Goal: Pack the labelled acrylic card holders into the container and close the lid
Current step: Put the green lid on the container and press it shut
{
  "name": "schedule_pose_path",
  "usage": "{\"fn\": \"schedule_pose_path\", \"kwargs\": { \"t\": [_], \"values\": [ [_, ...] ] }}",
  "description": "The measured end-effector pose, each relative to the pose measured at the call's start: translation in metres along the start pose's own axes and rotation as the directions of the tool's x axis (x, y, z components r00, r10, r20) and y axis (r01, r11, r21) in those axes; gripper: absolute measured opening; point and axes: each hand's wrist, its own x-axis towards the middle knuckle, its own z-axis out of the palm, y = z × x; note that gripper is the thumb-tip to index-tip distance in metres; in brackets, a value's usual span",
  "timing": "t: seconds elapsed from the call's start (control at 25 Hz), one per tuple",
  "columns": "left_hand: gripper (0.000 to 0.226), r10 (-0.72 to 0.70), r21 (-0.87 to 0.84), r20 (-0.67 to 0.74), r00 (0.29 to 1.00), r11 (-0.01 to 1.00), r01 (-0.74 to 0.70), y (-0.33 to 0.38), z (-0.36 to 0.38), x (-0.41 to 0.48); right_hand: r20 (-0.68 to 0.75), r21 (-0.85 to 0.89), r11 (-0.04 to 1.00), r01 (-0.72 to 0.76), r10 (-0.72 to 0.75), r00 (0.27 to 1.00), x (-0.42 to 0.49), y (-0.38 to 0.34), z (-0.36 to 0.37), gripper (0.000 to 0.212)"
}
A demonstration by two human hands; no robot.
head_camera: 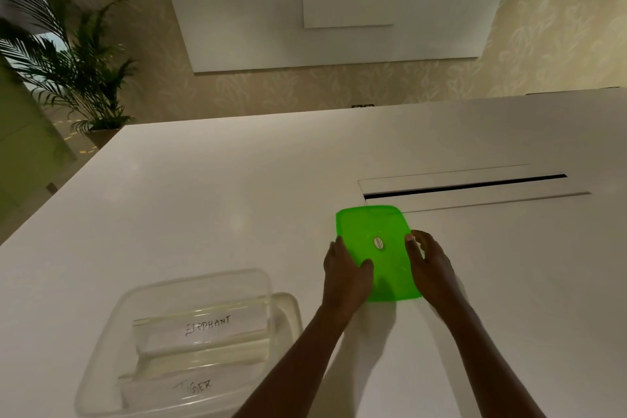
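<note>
Beside the bottom-cropped container (203, 332), the left hand (346, 270) and right hand (432, 265) each clasp the green lid (376, 224).

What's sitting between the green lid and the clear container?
Only bare white table, apart from the left hand gripping the lid at its left edge, as the head view shows.
</note>
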Motion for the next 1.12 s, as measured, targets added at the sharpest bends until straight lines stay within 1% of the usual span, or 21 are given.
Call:
{"fn": "schedule_pose_path", "kwargs": {
  "t": [0.08,0.2,0.32,0.4,0.56,0.68,0.76,0.88,0.92,1.0,1.08,1.12],
  "values": [
    [0.095,-0.037,-0.022,-0.008,0.999,0.999,0.037,0.007,0.003,0.004,0.055,-0.091,0.996,0.008,-0.003,0.998,0.013,0.003,0.002,0.052],
    [0.094,-0.069,-0.053,-0.029,0.997,0.996,0.067,0.027,0.006,0.001,0.135,-0.234,0.972,0.037,-0.005,0.991,0.029,0.007,0.007,0.060],
    [0.093,-0.089,-0.045,-0.048,0.995,0.995,0.087,0.036,0.017,0.008,0.157,-0.342,0.937,0.067,-0.013,0.987,0.035,0.008,0.013,0.066],
    [0.094,-0.114,-0.050,-0.064,0.991,0.993,0.111,0.041,0.027,0.014,0.153,-0.372,0.926,0.070,-0.013,0.988,0.037,0.009,0.017,0.067],
    [0.094,-0.153,-0.121,-0.122,0.981,0.983,0.138,0.042,0.032,0.022,0.161,-0.322,0.942,0.097,-0.047,0.986,0.038,0.006,0.019,0.065],
    [0.090,-0.191,-0.190,-0.178,0.965,0.969,0.157,0.045,0.025,0.020,0.147,-0.237,0.969,0.064,-0.029,0.989,0.040,0.006,0.012,0.063],
    [0.083,-0.201,-0.221,-0.202,0.959,0.963,0.155,0.044,0.020,0.017,0.088,-0.150,0.989,0.007,0.007,0.996,0.041,0.004,0.005,0.063],
    [0.079,-0.204,-0.277,-0.207,0.957,0.950,0.143,0.040,0.016,0.016,-0.015,-0.020,0.997,-0.070,0.070,0.997,0.047,0.002,-0.006,0.058],
    [0.075,-0.198,-0.299,-0.192,0.961,0.945,0.135,0.039,0.013,0.013,-0.033,0.012,0.997,-0.078,0.078,0.996,0.047,0.000,-0.010,0.054],
    [0.057,-0.166,-0.332,-0.168,0.972,0.938,0.102,0.040,0.005,0.006,-0.054,0.043,0.997,-0.063,0.065,0.996,0.044,-0.006,-0.017,0.049],
    [0.041,-0.129,-0.349,-0.178,0.975,0.935,0.060,0.040,0.000,-0.001,-0.064,0.065,0.997,-0.043,0.047,0.997,0.039,-0.011,-0.021,0.045],
    [0.038,-0.111,-0.359,-0.186,0.976,0.933,0.037,0.039,-0.006,-0.006,-0.073,0.074,0.997,-0.027,0.033,0.997,0.035,-0.016,-0.021,0.044]
  ]
}}
